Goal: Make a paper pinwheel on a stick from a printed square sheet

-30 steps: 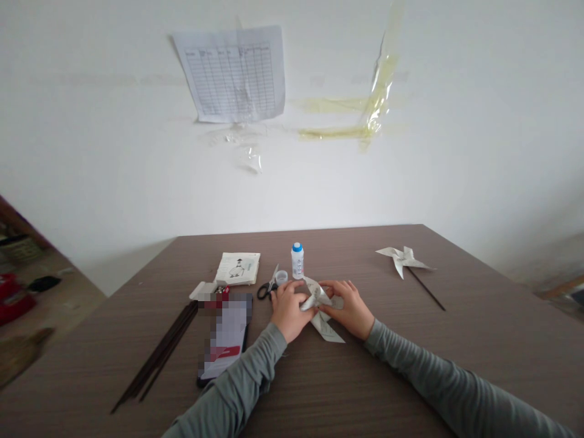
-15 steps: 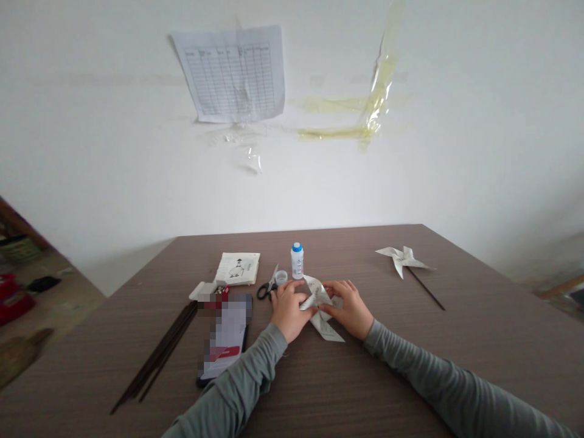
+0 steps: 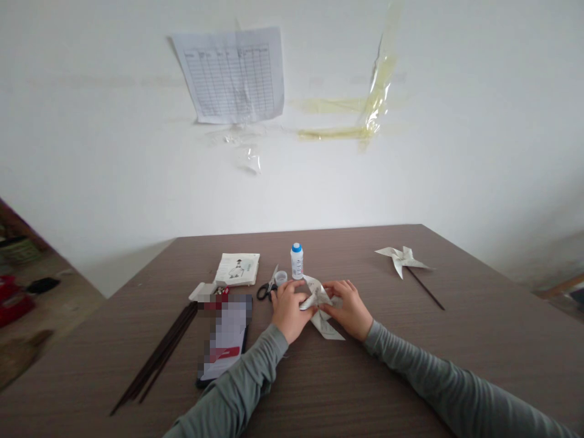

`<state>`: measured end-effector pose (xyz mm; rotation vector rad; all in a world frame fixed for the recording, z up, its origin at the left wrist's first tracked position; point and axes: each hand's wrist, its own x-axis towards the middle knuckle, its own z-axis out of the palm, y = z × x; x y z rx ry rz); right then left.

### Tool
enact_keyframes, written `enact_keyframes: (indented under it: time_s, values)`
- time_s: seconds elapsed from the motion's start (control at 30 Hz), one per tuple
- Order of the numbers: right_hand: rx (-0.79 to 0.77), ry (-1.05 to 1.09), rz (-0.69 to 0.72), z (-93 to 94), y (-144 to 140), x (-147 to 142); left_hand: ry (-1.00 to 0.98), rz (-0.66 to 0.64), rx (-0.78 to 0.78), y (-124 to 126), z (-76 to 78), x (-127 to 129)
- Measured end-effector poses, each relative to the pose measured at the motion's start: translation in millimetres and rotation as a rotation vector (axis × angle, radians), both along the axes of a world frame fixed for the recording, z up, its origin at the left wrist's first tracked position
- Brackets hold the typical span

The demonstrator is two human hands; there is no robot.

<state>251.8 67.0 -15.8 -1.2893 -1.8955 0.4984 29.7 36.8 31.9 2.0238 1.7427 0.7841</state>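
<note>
Between my two hands is a paper pinwheel (image 3: 329, 328) made of printed paper, its lower blade pointing toward me over the table. My left hand (image 3: 291, 310) is closed on its left side, with thumb and fingers near the centre. From the other side my right hand (image 3: 350, 309) pinches it, fingers curled behind the paper. The exact grip at the centre is partly hidden by the fingers. Just beyond stands a white glue bottle (image 3: 297, 263) with a blue cap. Left of it are a small clear cup (image 3: 280, 278) and black-handled scissors (image 3: 263, 291), partly behind my left hand.
A finished-looking pinwheel (image 3: 401, 261) on a dark stick lies at the right. To the left are a stack of printed paper (image 3: 238, 269), a small white box (image 3: 203, 292), several dark sticks (image 3: 157, 359) and a phone (image 3: 228, 334). A wall rises behind the table (image 3: 365, 389).
Both hands stay at the pinwheel in nearly the same pose. Nothing else on the table has visibly moved.
</note>
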Motion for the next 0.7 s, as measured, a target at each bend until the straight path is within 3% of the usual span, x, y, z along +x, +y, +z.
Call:
enact_keyframes:
  time_s: [0.7]
  values:
    - [-0.003, 0.027, 0.002, -3.3, 5.0, 6.4, 0.04, 0.057, 0.032, 0.3, -1.7, -6.8]
